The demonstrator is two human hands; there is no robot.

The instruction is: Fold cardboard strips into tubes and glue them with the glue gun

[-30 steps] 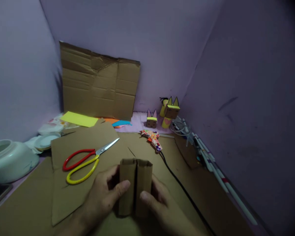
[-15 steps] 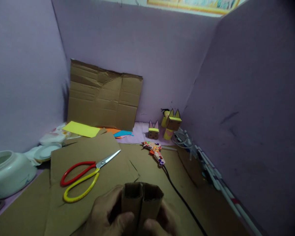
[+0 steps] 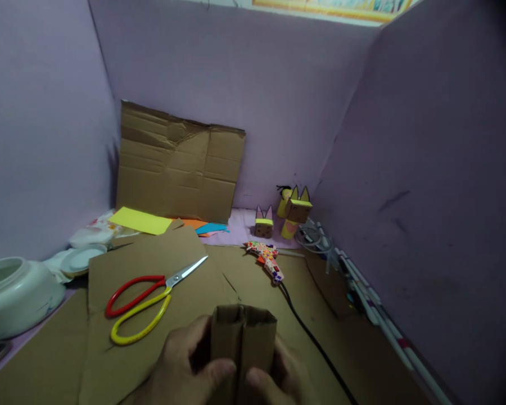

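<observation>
Two hollow cardboard tubes stand upright side by side, pressed together, at the bottom centre of the head view. My left hand (image 3: 194,363) is closed round the left cardboard tube (image 3: 226,343), its thumb on the near face. Round the right cardboard tube (image 3: 258,343) my right hand (image 3: 280,374) is closed, thumb also in front. The lower ends of both tubes run out of view. Left of my hands lie scissors (image 3: 168,287) with one red and one yellow handle, blades nearly together. Beyond the tubes rests a flower-patterned glue gun (image 3: 267,260) with a black cord.
Cardboard sheets (image 3: 130,360) cover the table, and another cardboard sheet (image 3: 179,163) leans on the back wall. A white pot (image 3: 21,298) stands at left, near yellow paper (image 3: 141,220). Small cardboard animal figures (image 3: 263,225) stand at the back. White tubes (image 3: 388,326) line the right wall.
The two tubes have tilted slightly, so more of their front faces and less of their openings shows. Both hands keep hold of them.
</observation>
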